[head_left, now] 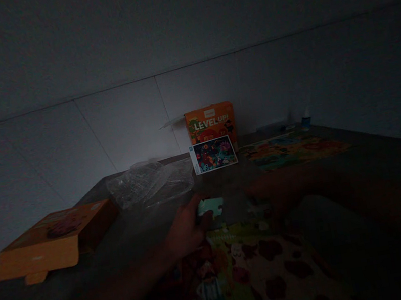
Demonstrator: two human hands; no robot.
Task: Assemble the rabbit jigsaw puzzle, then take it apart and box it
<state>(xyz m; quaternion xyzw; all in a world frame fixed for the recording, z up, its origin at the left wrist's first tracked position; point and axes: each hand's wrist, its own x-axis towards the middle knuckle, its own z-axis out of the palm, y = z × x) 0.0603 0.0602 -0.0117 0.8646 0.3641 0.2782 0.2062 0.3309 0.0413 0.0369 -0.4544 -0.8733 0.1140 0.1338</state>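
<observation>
My left hand (186, 228) grips a pale mint-green jigsaw piece (213, 206) between thumb and fingers, at the far edge of a partly assembled farm puzzle (244, 275). A spotted cow and a figure in blue overalls show on that puzzle. To the right, my right hand (269, 194) is low over the table by the puzzle's far edge. Its fingers are lost in shadow, so their pose is unclear. Close beside it lies a dim, pale puzzle piece (257, 208).
An orange "LEVEL UP!" box (214, 117) stands by the wall, a picture card (213, 155) leaning on it. Crumpled clear plastic (148, 182) and an open orange box (54, 230) are leftward. Another colourful puzzle (293, 150) and a small bottle (306, 120) are at the back right.
</observation>
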